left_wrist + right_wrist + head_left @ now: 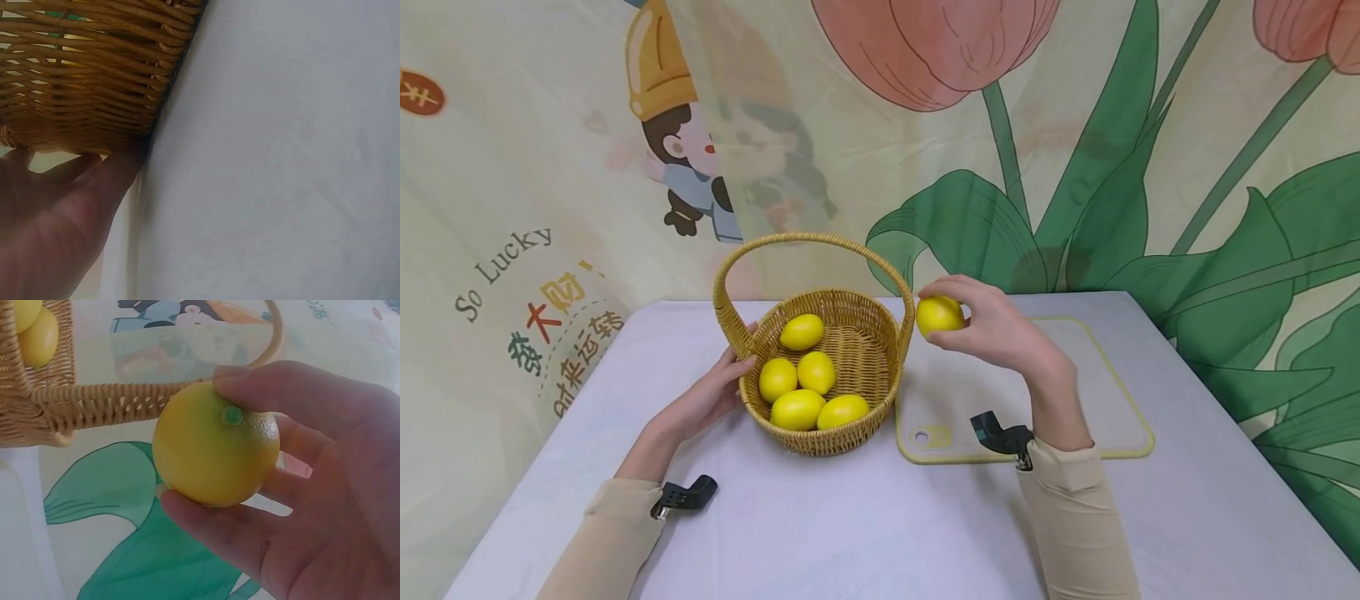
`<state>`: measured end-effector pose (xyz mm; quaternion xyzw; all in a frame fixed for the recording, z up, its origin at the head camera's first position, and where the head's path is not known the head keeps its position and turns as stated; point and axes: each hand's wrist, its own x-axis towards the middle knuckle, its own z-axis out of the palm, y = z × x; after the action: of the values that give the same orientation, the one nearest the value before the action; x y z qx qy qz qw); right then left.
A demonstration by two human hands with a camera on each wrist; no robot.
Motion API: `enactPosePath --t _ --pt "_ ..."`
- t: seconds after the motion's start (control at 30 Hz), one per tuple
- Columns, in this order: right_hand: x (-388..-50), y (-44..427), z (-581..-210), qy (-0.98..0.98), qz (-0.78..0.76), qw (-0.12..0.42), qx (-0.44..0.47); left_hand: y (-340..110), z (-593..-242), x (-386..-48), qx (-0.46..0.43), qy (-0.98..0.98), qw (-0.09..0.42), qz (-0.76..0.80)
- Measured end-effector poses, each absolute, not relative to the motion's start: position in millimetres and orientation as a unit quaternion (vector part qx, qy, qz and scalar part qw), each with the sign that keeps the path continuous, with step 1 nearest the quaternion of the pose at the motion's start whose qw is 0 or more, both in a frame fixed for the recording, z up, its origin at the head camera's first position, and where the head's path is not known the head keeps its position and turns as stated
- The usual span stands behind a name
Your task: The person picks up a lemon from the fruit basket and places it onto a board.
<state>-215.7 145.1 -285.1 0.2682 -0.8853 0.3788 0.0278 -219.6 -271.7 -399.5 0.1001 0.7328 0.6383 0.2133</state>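
Observation:
A yellow lemon (939, 316) is held off the table by my right hand (992, 325), just right of the basket's handle. In the right wrist view, the thumb and fingers pinch this lemon (215, 447), and its green stem end shows. My left hand (718, 385) grips the left side of the woven basket (861, 360) near the foot of its handle. From the left wrist, the fingers (119, 172) touch the basket's outer wall (94, 81) low down by the table. Several lemons (797, 409) lie inside the basket, mostly toward its left and front.
A pale cutting board (977, 392) with a yellow-green edge lies flat on the white-covered table (850, 525), right of the basket. The basket's tall arched handle (805, 237) stands upright. A printed cloth (925, 167) with tulips hangs behind the table.

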Motion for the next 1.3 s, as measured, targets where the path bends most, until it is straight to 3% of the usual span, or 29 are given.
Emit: enactPosePath --t 1.0,1.3 --pt "-264.6 131.6 -344.1 -0.905 0.349 0.064 0.233 -274.1 -401.3 -220.9 0.102 0.736 0.211 0.635" --pt "-276.2 125.8 -363.1 -0.916 0.331 0.05 0.222 -274.3 -399.6 -219.5 0.108 0.733 0.212 0.637"
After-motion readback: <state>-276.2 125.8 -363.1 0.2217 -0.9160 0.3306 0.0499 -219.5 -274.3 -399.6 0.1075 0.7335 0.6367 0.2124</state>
